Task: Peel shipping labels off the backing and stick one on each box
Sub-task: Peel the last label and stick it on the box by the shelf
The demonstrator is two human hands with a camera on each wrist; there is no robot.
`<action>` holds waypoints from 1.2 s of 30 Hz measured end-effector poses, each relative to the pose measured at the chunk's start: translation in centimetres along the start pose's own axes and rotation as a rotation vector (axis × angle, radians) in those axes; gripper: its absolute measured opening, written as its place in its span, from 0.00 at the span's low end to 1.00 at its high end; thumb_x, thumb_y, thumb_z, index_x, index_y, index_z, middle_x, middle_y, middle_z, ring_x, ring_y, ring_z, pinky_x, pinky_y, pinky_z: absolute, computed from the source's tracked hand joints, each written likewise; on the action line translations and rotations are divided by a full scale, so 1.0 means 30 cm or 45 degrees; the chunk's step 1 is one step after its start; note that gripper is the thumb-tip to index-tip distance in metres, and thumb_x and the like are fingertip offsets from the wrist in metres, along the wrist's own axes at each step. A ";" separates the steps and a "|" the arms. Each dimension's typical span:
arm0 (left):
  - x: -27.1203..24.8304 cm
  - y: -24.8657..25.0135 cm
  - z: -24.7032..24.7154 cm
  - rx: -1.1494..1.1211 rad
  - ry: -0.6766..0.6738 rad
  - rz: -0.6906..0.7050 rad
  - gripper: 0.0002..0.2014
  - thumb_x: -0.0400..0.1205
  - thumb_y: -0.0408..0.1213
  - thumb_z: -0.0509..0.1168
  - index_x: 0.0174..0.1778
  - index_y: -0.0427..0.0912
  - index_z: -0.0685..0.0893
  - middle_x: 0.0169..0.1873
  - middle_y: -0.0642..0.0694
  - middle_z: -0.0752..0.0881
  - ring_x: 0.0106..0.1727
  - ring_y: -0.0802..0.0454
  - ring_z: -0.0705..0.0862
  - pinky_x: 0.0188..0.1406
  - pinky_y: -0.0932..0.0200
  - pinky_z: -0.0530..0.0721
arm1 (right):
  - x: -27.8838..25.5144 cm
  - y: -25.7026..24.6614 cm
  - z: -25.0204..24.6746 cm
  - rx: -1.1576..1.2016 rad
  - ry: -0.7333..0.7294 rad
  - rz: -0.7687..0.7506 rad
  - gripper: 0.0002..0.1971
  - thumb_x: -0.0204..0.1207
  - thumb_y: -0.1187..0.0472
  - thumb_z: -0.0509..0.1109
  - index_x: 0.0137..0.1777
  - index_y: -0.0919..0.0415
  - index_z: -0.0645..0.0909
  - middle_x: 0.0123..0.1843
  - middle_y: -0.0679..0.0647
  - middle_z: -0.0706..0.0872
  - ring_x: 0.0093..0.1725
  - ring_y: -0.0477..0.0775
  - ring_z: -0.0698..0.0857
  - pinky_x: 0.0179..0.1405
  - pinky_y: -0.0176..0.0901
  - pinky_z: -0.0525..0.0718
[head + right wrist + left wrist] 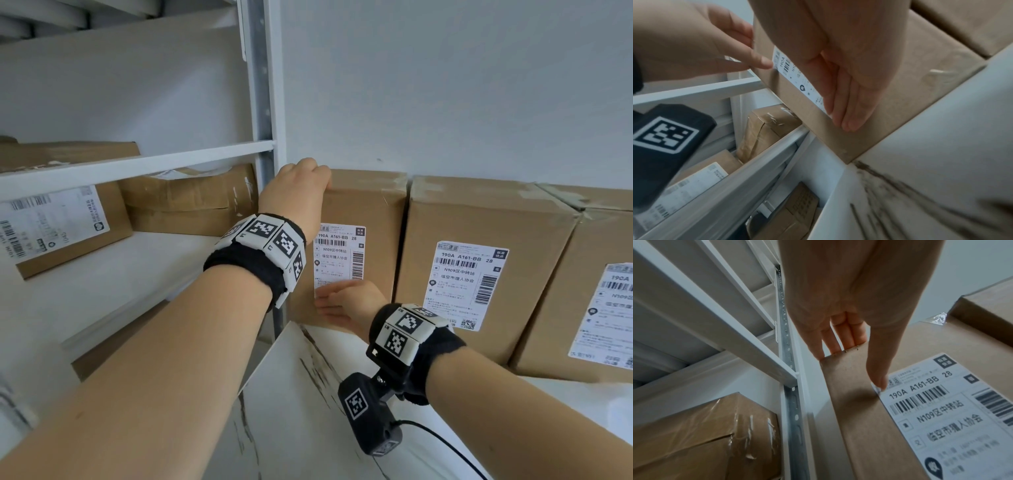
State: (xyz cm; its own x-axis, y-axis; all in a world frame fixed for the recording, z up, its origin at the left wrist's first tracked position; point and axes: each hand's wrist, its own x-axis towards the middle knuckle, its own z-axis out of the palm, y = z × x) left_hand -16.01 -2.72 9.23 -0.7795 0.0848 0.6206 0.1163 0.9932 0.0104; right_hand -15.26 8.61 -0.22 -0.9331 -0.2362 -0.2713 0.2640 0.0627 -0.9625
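Far left of the head view: white metal shelving unit (144, 164) with a flat brown cardboard parcel carrying a white label (58, 226) on the lower shelf. A taped, crumpled brown cardboard box (191, 198) sits behind it, toward the upright post.

Centre: left hand (298, 192) grips the top left corner of the leftmost brown cardboard box (370, 212). Fingers curl over the top edge, and in the left wrist view the thumb (877, 369) presses the upper left corner of the white printed shipping label (339, 257) stuck on that box's front face.

Just below: right hand (342, 301), fingers straight and together, palm flat on the lower part of the same label. The right wrist view shows the fingertips (849, 123) reaching past the label's lower edge onto bare cardboard.

Both wrists wear black bands with white marker tiles.

Right of centre: second brown cardboard box (479, 219), touching the first, with its own white shipping label (466, 284) flat on the front.

Far right edge: third brown cardboard box (603, 240), labelled (609, 308), partly cut off by the frame.

All three stand on a white marble-pattern tabletop (308, 394) with dark veins, against the white wall.
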 end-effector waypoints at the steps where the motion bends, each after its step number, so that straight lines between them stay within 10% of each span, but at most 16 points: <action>1: -0.001 0.001 0.000 0.000 0.000 -0.001 0.20 0.75 0.25 0.67 0.62 0.44 0.77 0.60 0.43 0.76 0.61 0.42 0.75 0.47 0.52 0.75 | -0.007 -0.001 -0.002 0.001 0.002 0.012 0.14 0.80 0.76 0.58 0.60 0.77 0.81 0.57 0.72 0.85 0.49 0.60 0.84 0.58 0.47 0.83; 7: 0.001 0.000 0.000 -0.014 -0.001 -0.012 0.22 0.73 0.24 0.69 0.61 0.45 0.77 0.60 0.44 0.76 0.61 0.43 0.75 0.47 0.52 0.75 | -0.051 -0.104 -0.043 0.150 0.055 -0.048 0.14 0.80 0.76 0.57 0.61 0.78 0.79 0.61 0.72 0.84 0.62 0.67 0.84 0.58 0.47 0.82; 18: 0.004 0.006 0.010 0.005 0.036 -0.017 0.20 0.73 0.23 0.65 0.59 0.44 0.77 0.58 0.43 0.77 0.60 0.42 0.76 0.45 0.51 0.76 | -0.053 -0.201 -0.067 0.256 0.135 -0.486 0.11 0.79 0.76 0.58 0.53 0.75 0.81 0.44 0.66 0.86 0.52 0.64 0.86 0.57 0.50 0.86; 36: 0.008 0.004 0.012 0.044 0.047 0.000 0.18 0.74 0.23 0.65 0.58 0.42 0.77 0.57 0.42 0.77 0.58 0.41 0.76 0.41 0.52 0.72 | -0.006 -0.004 -0.069 -0.191 0.054 0.109 0.12 0.79 0.74 0.57 0.45 0.71 0.84 0.59 0.70 0.86 0.61 0.66 0.85 0.65 0.54 0.81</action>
State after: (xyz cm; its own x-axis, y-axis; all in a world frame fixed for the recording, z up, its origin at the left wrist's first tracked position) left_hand -16.40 -2.56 9.11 -0.7564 0.0827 0.6489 0.0947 0.9954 -0.0164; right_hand -15.64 10.65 -0.06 -0.9189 -0.1831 -0.3494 0.3067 0.2256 -0.9247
